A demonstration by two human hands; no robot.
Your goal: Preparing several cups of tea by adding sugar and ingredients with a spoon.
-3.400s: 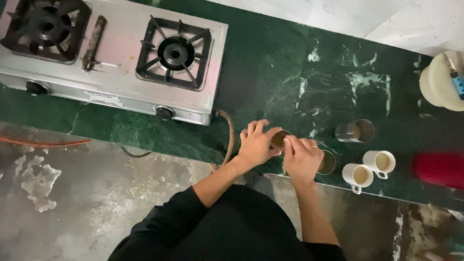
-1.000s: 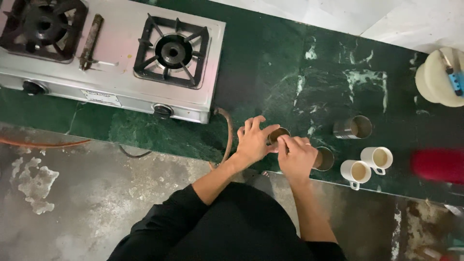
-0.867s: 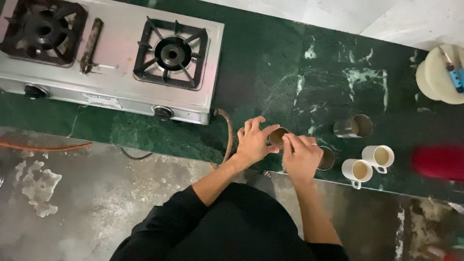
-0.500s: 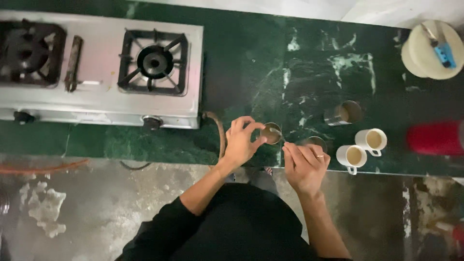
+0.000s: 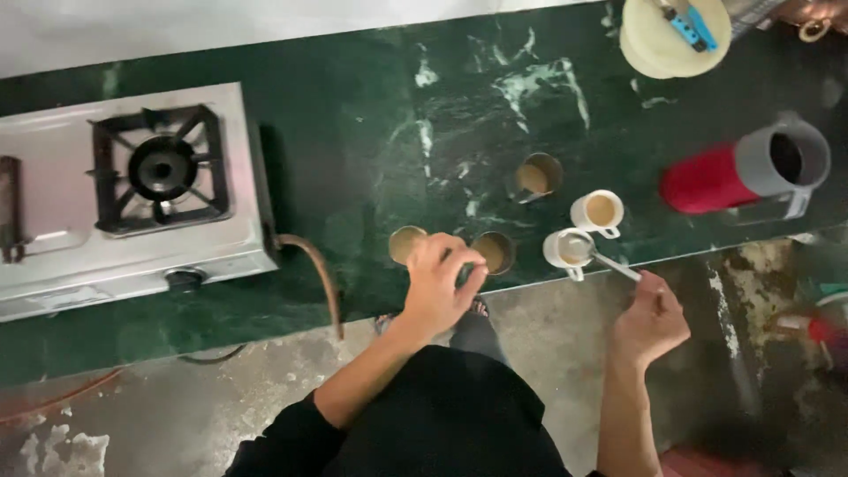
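Note:
My left hand (image 5: 440, 281) rests on the front edge of the green marble counter (image 5: 353, 150), fingers touching two steel tumblers: one (image 5: 405, 244) to its left, one (image 5: 493, 251) to its right, both with brown drink. My right hand (image 5: 652, 318) holds a spoon (image 5: 609, 262) whose bowl dips into a white cup (image 5: 567, 250). A second white cup (image 5: 598, 212) stands just behind it. Further back is a third steel tumbler (image 5: 539, 176).
A two-burner steel gas stove (image 5: 132, 190) stands at the left, its hose (image 5: 314, 269) hanging over the counter edge. A red flask with grey lid (image 5: 746, 172) lies at the right. A pale round container (image 5: 673, 37) with a blue tool sits at the back.
The camera has swung right. My right hand left the tumblers and moved right, now holding a spoon in the near white cup. My left hand stays at the tumblers.

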